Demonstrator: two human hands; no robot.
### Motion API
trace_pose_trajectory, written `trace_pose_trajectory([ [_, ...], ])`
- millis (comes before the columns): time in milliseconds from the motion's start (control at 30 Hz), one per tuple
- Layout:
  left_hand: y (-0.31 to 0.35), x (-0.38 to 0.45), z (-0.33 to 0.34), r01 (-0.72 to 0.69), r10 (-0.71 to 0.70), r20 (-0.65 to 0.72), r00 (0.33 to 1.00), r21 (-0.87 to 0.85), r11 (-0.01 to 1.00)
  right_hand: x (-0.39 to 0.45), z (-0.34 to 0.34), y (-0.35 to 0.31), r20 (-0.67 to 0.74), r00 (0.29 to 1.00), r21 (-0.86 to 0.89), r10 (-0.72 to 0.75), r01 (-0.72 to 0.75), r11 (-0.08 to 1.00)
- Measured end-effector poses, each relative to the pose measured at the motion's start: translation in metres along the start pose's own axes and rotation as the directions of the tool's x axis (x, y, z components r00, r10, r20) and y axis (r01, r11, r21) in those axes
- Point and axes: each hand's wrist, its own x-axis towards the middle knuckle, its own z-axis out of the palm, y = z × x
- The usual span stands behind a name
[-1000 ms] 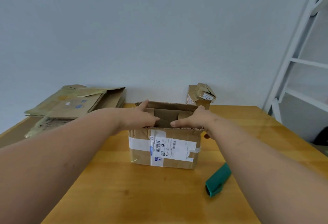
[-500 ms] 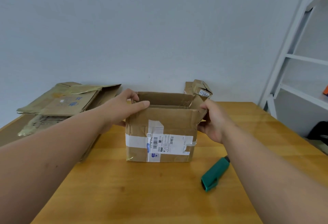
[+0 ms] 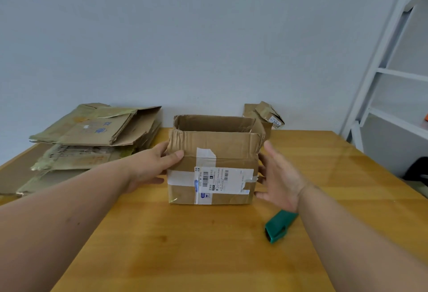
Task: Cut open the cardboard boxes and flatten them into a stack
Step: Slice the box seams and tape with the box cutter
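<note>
Two bare forearms reach in from the lower corners of the frame across a wooden table (image 3: 185, 257), where a green box cutter (image 3: 279, 225) lies at lower right, partly hidden under the right wrist. At centre frame stands an open cardboard box (image 3: 213, 164), upright, its top flaps raised and its near face crossed by white tape and a shipping label. The left hand (image 3: 150, 166) grips the box's left near corner, thumb laid across the front face and fingers wrapped round the side. The right hand (image 3: 280, 180) is spread with fingers apart against or just beside the right wall; contact cannot be told. The box looks empty, light and creased, likely to buckle easily, so the corners and folded edges seem the firmest places to hold. At middle left lies a stack of flattened boxes (image 3: 92, 134); a small crumpled box (image 3: 266, 115) waits at the far edge against the wall.
</note>
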Motion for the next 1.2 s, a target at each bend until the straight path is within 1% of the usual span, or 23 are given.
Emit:
trace_pose_trajectory([
  [33, 0.001, 0.000, -0.001, -0.015, 0.016, -0.023, 1.000, 0.042, 0.999, 0.000, 0.000, 0.002, -0.004, 1.000, -0.018, 0.005, -0.005, 1.000],
  [100, 0.010, 0.000, -0.004, -0.039, 0.054, -0.102, 0.993, 0.140, 0.989, 0.003, 0.001, 0.002, -0.082, 0.997, -0.054, -0.013, 0.009, 0.999],
  [167, 0.022, 0.001, -0.008, -0.030, 0.066, -0.229, 0.971, 0.159, 0.987, 0.007, 0.007, -0.005, -0.171, 0.983, -0.102, -0.067, 0.050, 0.994],
  [233, 0.033, 0.002, -0.013, 0.027, 0.015, -0.359, 0.933, 0.112, 0.993, 0.010, 0.012, -0.013, -0.232, 0.964, -0.167, -0.129, 0.091, 0.982],
  [300, 0.041, 0.001, -0.020, 0.132, -0.060, -0.418, 0.906, 0.146, 0.980, 0.013, 0.016, -0.019, -0.266, 0.953, -0.223, -0.146, 0.087, 0.971],
  [367, 0.041, 0.000, -0.023, 0.235, -0.145, -0.386, 0.911, 0.198, 0.952, 0.015, 0.020, -0.021, -0.283, 0.954, -0.264, -0.103, 0.026, 0.964],
  [433, 0.037, 0.002, -0.023, 0.293, -0.209, -0.357, 0.911, 0.202, 0.934, 0.016, 0.023, -0.019, -0.274, 0.961, -0.317, -0.036, -0.055, 0.947],
  [500, 0.032, 0.005, -0.018, 0.292, -0.196, -0.369, 0.909, 0.225, 0.930, 0.020, 0.025, -0.012, -0.260, 0.966, -0.452, 0.009, -0.130, 0.882],
  [533, 0.030, 0.008, -0.014, 0.275, -0.148, -0.374, 0.916, 0.314, 0.909, 0.022, 0.026, -0.008, -0.255, 0.967, -0.486, 0.016, -0.142, 0.863],
  [600, 0.030, 0.016, -0.005, 0.167, 0.025, -0.328, 0.944, 0.541, 0.824, 0.026, 0.029, -0.007, -0.260, 0.966, -0.490, -0.001, -0.131, 0.862],
  [633, 0.032, 0.019, 0.000, 0.086, 0.102, -0.256, 0.961, 0.630, 0.772, 0.028, 0.029, -0.008, -0.274, 0.961, -0.508, -0.030, -0.118, 0.853],
  [667, 0.035, 0.020, 0.006, 0.024, 0.124, -0.158, 0.980, 0.703, 0.711, 0.030, 0.029, -0.010, -0.287, 0.956, -0.533, -0.065, -0.103, 0.840],
  [700, 0.038, 0.019, 0.012, -0.004, 0.093, -0.072, 0.993, 0.766, 0.642, 0.030, 0.028, -0.010, -0.306, 0.947, -0.549, -0.098, -0.092, 0.831],
  [733, 0.041, 0.018, 0.018, -0.001, 0.029, -0.019, 0.999, 0.818, 0.575, 0.030, 0.026, -0.010, -0.329, 0.936, -0.544, -0.125, -0.080, 0.835],
  [800, 0.044, 0.016, 0.026, 0.032, -0.076, 0.003, 0.997, 0.888, 0.459, 0.029, 0.018, -0.008, -0.402, 0.902, -0.486, -0.156, -0.066, 0.871],
  [867, 0.042, 0.016, 0.028, 0.034, -0.096, 0.005, 0.995, 0.915, 0.403, 0.024, 0.008, -0.003, -0.496, 0.848, -0.453, -0.186, -0.070, 0.889],
  [900, 0.041, 0.016, 0.028, 0.020, -0.081, 0.013, 0.997, 0.920, 0.391, 0.021, 0.000, 0.000, -0.536, 0.813, -0.522, -0.229, -0.106, 0.846],
  [933, 0.041, 0.017, 0.027, -0.003, -0.066, 0.033, 0.997, 0.914, 0.405, 0.017, -0.009, 0.005, -0.561, 0.781, -0.623, -0.273, -0.181, 0.761],
  [1000, 0.045, 0.017, 0.026, -0.045, -0.058, 0.084, 0.995, 0.872, 0.487, 0.004, -0.024, 0.015, -0.582, 0.740, -0.766, -0.336, -0.360, 0.532],
  [1033, 0.047, 0.018, 0.028, -0.079, -0.043, 0.115, 0.992, 0.866, 0.494, -0.005, -0.029, 0.019, -0.581, 0.729, -0.795, -0.362, -0.414, 0.442],
  [1100, 0.052, 0.020, 0.040, -0.147, 0.030, 0.147, 0.989, 0.909, 0.391, -0.019, -0.034, 0.023, -0.574, 0.733, -0.816, -0.365, -0.474, 0.330],
  [1133, 0.053, 0.021, 0.047, -0.173, 0.081, 0.155, 0.985, 0.923, 0.344, -0.025, -0.035, 0.023, -0.572, 0.752, -0.820, -0.328, -0.504, 0.272],
  [1200, 0.050, 0.024, 0.058, -0.170, 0.118, 0.138, 0.983, 0.927, 0.333, -0.030, -0.035, 0.023, -0.576, 0.797, -0.817, -0.182, -0.564, 0.117],
])
